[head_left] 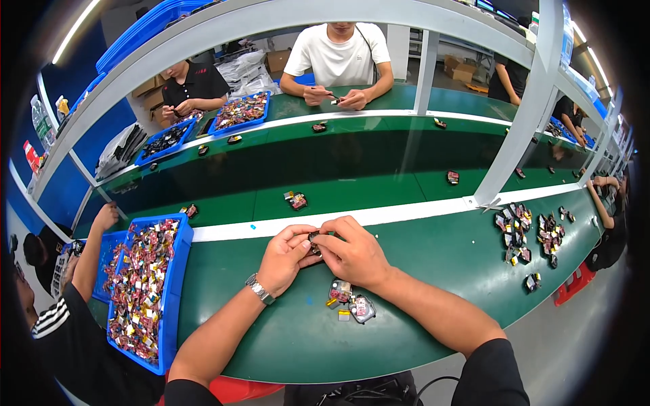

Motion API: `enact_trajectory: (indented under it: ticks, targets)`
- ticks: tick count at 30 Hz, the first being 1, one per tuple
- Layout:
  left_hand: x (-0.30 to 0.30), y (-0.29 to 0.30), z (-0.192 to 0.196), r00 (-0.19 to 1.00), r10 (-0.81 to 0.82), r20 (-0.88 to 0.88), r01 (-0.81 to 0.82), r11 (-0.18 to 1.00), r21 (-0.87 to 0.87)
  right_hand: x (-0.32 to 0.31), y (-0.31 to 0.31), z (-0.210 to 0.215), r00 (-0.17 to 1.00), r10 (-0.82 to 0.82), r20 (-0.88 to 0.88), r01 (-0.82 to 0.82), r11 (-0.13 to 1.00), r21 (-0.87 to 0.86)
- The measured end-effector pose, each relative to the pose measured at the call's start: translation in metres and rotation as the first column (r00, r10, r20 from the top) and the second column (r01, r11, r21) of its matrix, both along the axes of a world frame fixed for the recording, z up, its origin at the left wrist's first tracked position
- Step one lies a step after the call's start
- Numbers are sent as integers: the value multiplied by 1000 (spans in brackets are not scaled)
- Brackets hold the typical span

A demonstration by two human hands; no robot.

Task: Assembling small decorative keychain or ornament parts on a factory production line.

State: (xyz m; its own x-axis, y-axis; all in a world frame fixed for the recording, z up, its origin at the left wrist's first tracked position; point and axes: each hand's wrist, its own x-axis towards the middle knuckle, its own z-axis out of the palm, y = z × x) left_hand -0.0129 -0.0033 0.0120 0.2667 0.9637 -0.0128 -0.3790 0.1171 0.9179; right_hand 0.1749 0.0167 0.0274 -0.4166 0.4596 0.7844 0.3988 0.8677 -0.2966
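Both my hands meet above the near green worktop [413,233]. My left hand [283,257], with a metal watch at its wrist, pinches a small dark housing [314,247]. The fingers of my right hand [357,254] close on the same piece from the right. Most of it is hidden by the fingers. Just below my hands lie two small rounded device housings, one with a reddish circuit board [340,290] and one clear and dark [363,309]. Small silver-and-yellow cells [344,315] lie against them.
On the left, a blue tray [177,284] holds many small red boards with cells. Housings with boards [514,233] lie grouped on the right. Beyond a white rail [406,211], a green belt [365,193] carries scattered units. A grey frame post [518,128] rises at right. Co-workers sit around.
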Motion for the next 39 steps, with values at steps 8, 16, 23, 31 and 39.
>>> enact_trajectory:
  ticks: [8, 16, 23, 31, 39]
  targets:
    - [1, 1, -1, 1000, 4, 5, -4, 1000, -4, -3, -3, 3, 995, -54, 82, 54, 998, 13]
    - [4, -1, 2, 999, 0, -38, -1, 999, -35, -8, -5, 0, 984, -142, 110, 139, 990, 35]
    - [5, 0, 1, 995, 47, -93, -47, 999, 2, -10, -6, 0, 982, -151, 112, 152, 988, 2]
    - [7, -1, 1, 978, 93, -187, -89, 996, 32, -8, -3, 0, 976, -40, -212, -93, 810, -579]
    - [7, -5, -1, 959, 148, -243, -133, 988, 73, -12, -6, -4, 978, -23, -205, -92, 843, -530]
